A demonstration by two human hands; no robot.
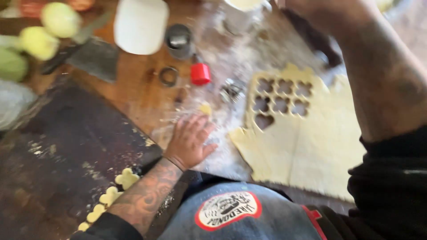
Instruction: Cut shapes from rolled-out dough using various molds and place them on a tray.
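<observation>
Head | left hand (190, 141) flat on floured table (147, 95) | beside dough sheet (307, 146)

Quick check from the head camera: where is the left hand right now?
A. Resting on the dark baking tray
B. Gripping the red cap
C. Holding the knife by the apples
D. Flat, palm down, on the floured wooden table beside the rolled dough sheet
D: the left hand lies spread, palm down, on the floured table, just left of the dough sheet with its cut-out holes, holding nothing; the red cap sits apart, farther up the table.
</observation>
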